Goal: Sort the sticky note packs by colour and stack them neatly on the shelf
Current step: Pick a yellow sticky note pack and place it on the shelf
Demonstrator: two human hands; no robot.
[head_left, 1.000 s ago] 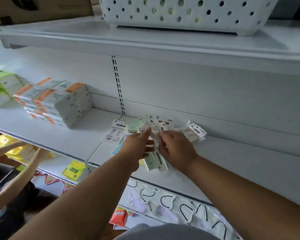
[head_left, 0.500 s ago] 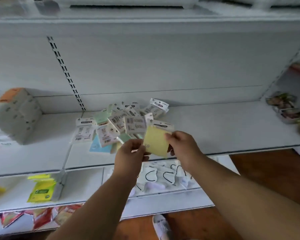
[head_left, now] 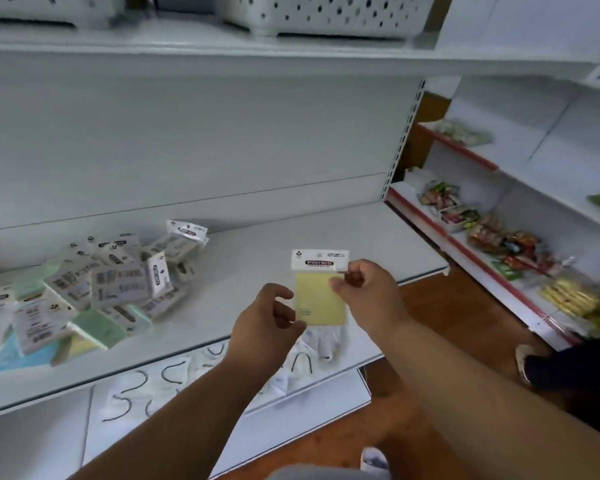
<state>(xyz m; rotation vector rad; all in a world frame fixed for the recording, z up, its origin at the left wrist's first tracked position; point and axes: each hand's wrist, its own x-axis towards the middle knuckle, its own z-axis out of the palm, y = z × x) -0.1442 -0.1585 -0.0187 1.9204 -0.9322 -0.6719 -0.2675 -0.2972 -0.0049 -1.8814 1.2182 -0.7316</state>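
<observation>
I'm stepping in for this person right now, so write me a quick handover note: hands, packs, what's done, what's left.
Right hand: pinching a yellow sticky note pack at its top right corner, held upright above the shelf.
Left hand: holding the pack's lower left edge.
Mixed pile: green, blue, yellow packs heaped on the shelf's left part.
Done: one yellow pack picked out. No sorted stacks visible.
Left: set it on the bare right part, then sort the pile by colour.

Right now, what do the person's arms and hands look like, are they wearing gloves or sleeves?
No gloves: the left hand and right hand are bare, with no rings or watch visible. Both forearms are uncovered as far as the frame shows, so no sleeves are visible.
</observation>
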